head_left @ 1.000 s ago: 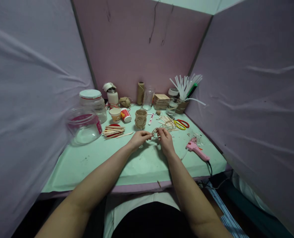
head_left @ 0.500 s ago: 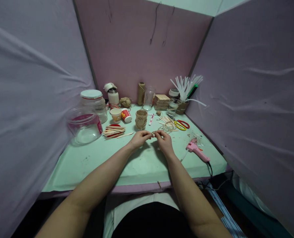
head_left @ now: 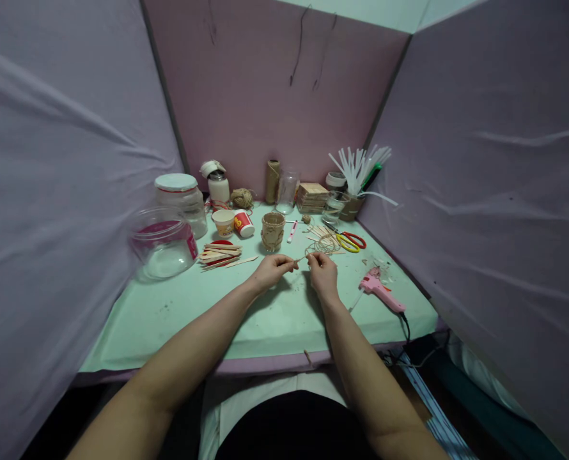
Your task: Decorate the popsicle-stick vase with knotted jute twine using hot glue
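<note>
A thin piece of brown twine (head_left: 302, 258) runs between my two hands over the middle of the table. My left hand (head_left: 273, 269) pinches one part of it, and my right hand (head_left: 321, 273) pinches another a short way to the right. Just behind the right hand lies a loose tangle of the same twine (head_left: 323, 245) beside thin wooden sticks. Beyond my left hand stands a small cup wrapped in brown material (head_left: 272, 232), upright, with twine around it.
To the right lie scissors (head_left: 356, 240) and a pink glue gun (head_left: 381, 291) with a cord. Craft sticks (head_left: 220, 254) are piled at left near a clear plastic tub (head_left: 164, 252). Paper cups (head_left: 224, 223), jars, a twine ball (head_left: 241, 198) and white glue sticks (head_left: 358, 167) stand toward the back.
My hands have moved slightly apart, the right one going right. The twine, bunched in a small loop between my fingers before, is now drawn out straighter.
</note>
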A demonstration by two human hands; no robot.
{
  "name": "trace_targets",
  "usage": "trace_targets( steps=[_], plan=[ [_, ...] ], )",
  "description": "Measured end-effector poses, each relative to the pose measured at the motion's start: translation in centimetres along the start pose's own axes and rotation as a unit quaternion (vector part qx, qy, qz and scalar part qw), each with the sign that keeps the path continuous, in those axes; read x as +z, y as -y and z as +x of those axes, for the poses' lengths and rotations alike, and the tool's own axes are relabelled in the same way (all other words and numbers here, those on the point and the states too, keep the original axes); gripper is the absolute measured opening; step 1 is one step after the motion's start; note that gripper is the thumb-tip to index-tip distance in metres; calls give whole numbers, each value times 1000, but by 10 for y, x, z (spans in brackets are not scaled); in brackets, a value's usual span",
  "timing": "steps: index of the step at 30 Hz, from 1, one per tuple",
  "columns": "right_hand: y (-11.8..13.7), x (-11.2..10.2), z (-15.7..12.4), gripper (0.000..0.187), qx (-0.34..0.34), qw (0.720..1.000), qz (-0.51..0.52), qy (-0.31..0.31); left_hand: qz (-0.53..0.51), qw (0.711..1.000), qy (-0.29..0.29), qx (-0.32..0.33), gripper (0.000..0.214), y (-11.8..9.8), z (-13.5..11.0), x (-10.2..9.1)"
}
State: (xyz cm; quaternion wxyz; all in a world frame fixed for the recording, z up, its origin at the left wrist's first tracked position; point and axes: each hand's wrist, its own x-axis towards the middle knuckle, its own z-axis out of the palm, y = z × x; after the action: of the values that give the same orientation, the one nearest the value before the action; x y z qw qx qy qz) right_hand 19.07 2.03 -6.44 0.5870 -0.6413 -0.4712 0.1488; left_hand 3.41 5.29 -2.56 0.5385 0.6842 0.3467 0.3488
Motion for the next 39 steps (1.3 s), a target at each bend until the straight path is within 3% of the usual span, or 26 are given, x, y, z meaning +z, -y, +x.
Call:
trace_targets(
  steps=[19,29,35,39],
  plan=[
    [4,-2,2,23,36,999,8,-39,-87,994,59,36,49,5,3,-7],
    [0,-2,3,22,57,997,-14,-53,-127,989,71,27,44,10,2,-3],
    [-1,-2,5,23,62,997,-36,-34,-119,991,48,33,43,5,0,-3],
    [7,0,-3,29,29,991,-114,-64,-38,998,-23,48,37,2,0,-4]
  ],
)
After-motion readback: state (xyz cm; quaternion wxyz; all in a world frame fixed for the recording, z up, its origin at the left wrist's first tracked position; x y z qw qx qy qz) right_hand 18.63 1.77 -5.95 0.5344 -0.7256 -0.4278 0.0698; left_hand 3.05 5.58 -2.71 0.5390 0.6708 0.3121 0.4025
